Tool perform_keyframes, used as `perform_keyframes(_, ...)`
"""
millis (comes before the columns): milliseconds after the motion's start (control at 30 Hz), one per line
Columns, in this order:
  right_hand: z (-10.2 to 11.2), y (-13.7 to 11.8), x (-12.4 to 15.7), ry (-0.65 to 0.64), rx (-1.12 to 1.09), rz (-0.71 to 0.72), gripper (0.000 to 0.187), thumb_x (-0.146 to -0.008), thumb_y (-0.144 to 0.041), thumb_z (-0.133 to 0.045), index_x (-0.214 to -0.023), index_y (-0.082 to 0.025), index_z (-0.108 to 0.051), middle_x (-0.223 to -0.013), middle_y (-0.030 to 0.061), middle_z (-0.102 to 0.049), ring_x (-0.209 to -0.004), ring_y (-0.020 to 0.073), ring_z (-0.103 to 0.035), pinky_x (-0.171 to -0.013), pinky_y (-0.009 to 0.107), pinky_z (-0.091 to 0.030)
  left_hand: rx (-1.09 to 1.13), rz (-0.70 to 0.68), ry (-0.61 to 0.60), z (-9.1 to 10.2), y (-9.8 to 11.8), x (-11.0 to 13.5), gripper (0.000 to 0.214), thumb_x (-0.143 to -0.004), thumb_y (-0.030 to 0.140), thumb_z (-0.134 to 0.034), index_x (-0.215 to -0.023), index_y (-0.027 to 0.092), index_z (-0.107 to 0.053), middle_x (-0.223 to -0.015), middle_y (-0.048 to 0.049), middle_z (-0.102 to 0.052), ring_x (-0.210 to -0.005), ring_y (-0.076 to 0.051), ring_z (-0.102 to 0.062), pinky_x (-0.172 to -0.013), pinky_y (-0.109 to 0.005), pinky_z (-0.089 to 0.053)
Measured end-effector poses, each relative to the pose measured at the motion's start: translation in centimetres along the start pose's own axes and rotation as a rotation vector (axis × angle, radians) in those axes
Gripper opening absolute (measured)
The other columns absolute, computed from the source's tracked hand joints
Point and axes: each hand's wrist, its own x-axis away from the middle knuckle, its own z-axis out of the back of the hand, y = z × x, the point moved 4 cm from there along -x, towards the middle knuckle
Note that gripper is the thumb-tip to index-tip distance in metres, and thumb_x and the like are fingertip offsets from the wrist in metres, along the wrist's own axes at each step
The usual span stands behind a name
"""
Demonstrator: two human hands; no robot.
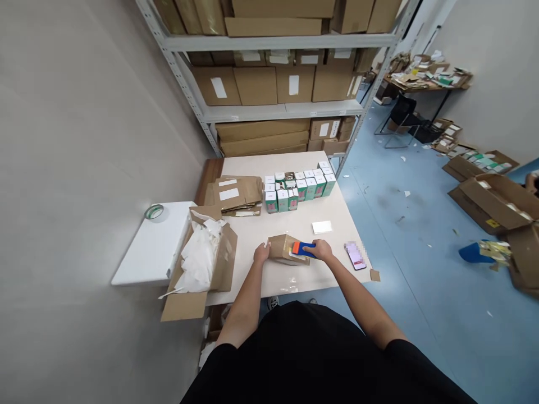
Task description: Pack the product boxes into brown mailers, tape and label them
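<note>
One small cardboard box [277, 247] sits on the front part of the bench [251, 231], between the two hands. We see the left hand [261, 252] gripping its left end; the right hand [322, 249] is closed around the blue handle of one orange-headed tool [305, 247], whose head overlies the box top; contact we cannot tell.

Counts: one phone [356, 256], one white card [322, 227], one open carton [226, 259] of white paper [200, 259], one tape roll [154, 211]. Flat cardboard mailers [238, 192] overlap; green-and-white boxes [283, 200] exceed ten, exact tally uncertain. We note both forearms reaching forward, converging on the box.
</note>
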Motion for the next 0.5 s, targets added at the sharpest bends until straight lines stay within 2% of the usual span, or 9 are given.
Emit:
perform_keyframes(67,-1.2,-3.0,-0.6,-0.026,0.019,0.022,0.051,-0.084,-0.07,-0.067,-0.094,-0.02,-0.076,-0.1,0.01,-0.078,-0.095,0.0237,-0.072,-0.063,0.024,-0.04,0.027,-0.008,0.042,1.5,-0.1,-0.3,0.052,-0.101,0.053,-0.048,-0.13,0.013,-0.066,-0.136,-0.0172,-0.068,-0.13,-0.029,-0.06,-0.104,-0.034,-0.047)
perform_keyframes(133,-2.5,-5.7,-1.2,-0.051,0.033,0.035,0.051,-0.084,-0.069,-0.067,-0.096,-0.02,-0.076,-0.103,0.0104,-0.078,-0.096,0.0236,-0.072,-0.064,0.024,-0.043,0.08,-0.046,0.028,2.1,0.0,-0.4,0.051,-0.101,0.055,-0.045,-0.131,0.019,-0.067,-0.139,-0.0111,-0.067,-0.131,-0.025,-0.06,-0.107,-0.031,-0.046)
perform_keyframes(200,-3.6,-8.1,-1.6,-0.065,0.047,0.044,0.052,-0.084,-0.069,-0.067,-0.099,-0.02,-0.076,-0.106,0.0111,-0.078,-0.097,0.0241,-0.073,-0.066,0.025,-0.045,0.131,-0.044,0.003,2.0,-0.3,-0.2,0.051,-0.101,0.055,-0.047,-0.134,0.021,-0.066,-0.144,-0.0085,-0.064,-0.136,-0.024,-0.057,-0.11,-0.03,-0.044)
perform_keyframes(300,-5.0,-11.3,-2.2,-0.065,0.1,0.057,0.053,-0.083,-0.067,-0.068,-0.102,-0.018,-0.076,-0.11,0.0134,-0.077,-0.101,0.0262,-0.073,-0.07,0.027,-0.049,0.148,0.061,0.033,1.1,-1.8,0.4,0.054,-0.103,0.049,-0.045,-0.147,0.02,-0.054,-0.155,-0.0093,-0.053,-0.144,-0.024,-0.05,-0.114,-0.031,-0.04)
perform_keyframes(400,-5.5,-13.1,-2.7,-0.074,0.174,0.059,0.051,-0.08,-0.059,-0.073,-0.108,-0.016,-0.076,-0.113,0.0163,-0.077,-0.105,0.0287,-0.073,-0.076,0.028,-0.052,0.152,0.125,0.051,0.0,-3.4,1.0,0.053,-0.104,0.042,-0.041,-0.15,0.017,-0.05,-0.15,-0.0122,-0.058,-0.138,-0.026,-0.055,-0.111,-0.033,-0.044)
perform_keyframes(500,-5.1,-13.0,-3.1,-0.125,0.21,0.051,0.05,-0.08,-0.055,-0.074,-0.109,-0.016,-0.076,-0.112,0.0168,-0.077,-0.103,0.0297,-0.073,-0.075,0.03,-0.053,0.158,0.156,0.044,-1.3,-4.4,1.3,0.048,-0.102,0.04,-0.047,-0.145,0.021,-0.054,-0.137,-0.0105,-0.068,-0.127,-0.027,-0.064,-0.104,-0.033,-0.049)
